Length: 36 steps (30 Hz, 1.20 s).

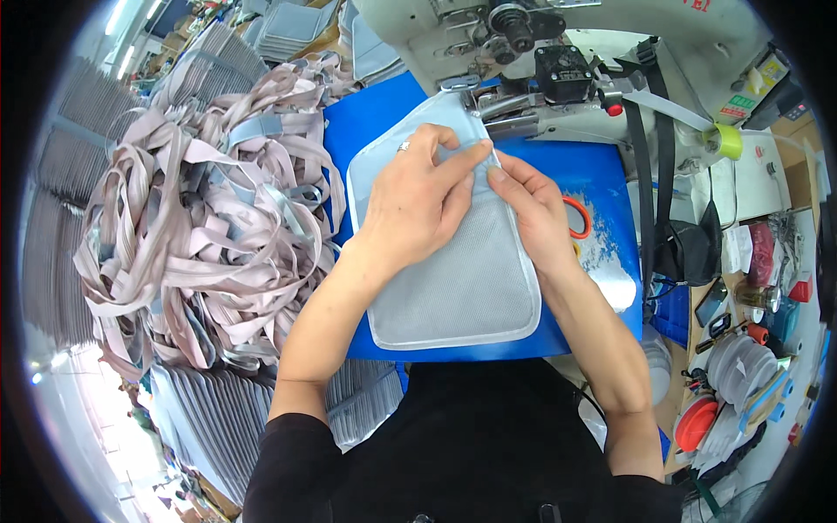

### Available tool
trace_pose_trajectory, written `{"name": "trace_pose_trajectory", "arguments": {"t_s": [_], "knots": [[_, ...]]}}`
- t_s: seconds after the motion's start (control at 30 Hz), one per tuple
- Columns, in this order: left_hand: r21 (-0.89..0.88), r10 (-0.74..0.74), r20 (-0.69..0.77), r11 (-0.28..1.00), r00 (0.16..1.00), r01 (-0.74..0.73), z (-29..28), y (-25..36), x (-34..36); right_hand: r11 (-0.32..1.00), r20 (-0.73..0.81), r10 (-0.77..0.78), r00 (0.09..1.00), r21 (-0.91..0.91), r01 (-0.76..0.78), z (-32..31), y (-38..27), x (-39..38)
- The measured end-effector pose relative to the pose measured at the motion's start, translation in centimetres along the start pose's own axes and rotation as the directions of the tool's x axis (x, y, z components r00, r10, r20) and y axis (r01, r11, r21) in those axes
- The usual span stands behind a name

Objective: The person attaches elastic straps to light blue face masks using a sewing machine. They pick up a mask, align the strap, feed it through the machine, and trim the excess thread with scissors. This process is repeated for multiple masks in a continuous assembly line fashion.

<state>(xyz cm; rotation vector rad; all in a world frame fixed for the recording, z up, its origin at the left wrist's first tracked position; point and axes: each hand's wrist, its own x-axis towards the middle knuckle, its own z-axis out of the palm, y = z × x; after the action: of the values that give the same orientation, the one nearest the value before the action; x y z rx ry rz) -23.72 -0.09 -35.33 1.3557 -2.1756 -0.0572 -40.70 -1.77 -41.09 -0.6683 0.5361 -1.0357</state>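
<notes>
A light grey-blue fabric piece (449,292) with mesh and a pale bound edge lies on the blue work surface (610,170), its top under the sewing machine head (458,87). My left hand (414,200) rests on it, fingers bent and pressed together, forefinger reaching to the right edge. My right hand (536,218) pinches that same edge between thumb and fingers, just below the machine. Orange-handled scissors (578,216) lie beside my right hand, partly hidden by it.
Tangled pale pink straps (200,244) heap at the left, with stacked grey panels (209,436) below and behind. Black belts (663,174) hang at right of the machine (392,26). A cluttered side shelf with round containers (728,375) stands at the far right.
</notes>
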Motion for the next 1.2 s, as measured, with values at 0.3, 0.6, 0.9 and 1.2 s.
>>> {"name": "trace_pose_trajectory", "arguments": {"t_s": [0.3,0.6,0.9,1.2], "knots": [[0.099,0.0,-0.181,0.995,0.983,0.018,0.2,-4.1,-1.5,0.994,0.02,0.03,0.999,0.101,-0.032,-0.5,0.3,3.4],[-0.922,-0.731,0.186,0.101,0.657,0.373,0.8,-5.6,-13.0,0.895,-0.098,-0.218,0.971,-0.417,0.158,-2.0,-1.2,2.1],[-0.827,-0.706,0.019,0.387,0.708,0.407,-3.2,-5.8,-11.7,0.876,-0.188,-0.466,0.865,-0.237,0.421,-6.2,-6.0,3.8],[-0.853,-0.699,0.047,0.344,0.713,0.393,-4.1,-5.7,-11.5,0.934,-0.113,-0.161,0.98,-0.34,0.114,-1.3,-1.2,0.9]]}}
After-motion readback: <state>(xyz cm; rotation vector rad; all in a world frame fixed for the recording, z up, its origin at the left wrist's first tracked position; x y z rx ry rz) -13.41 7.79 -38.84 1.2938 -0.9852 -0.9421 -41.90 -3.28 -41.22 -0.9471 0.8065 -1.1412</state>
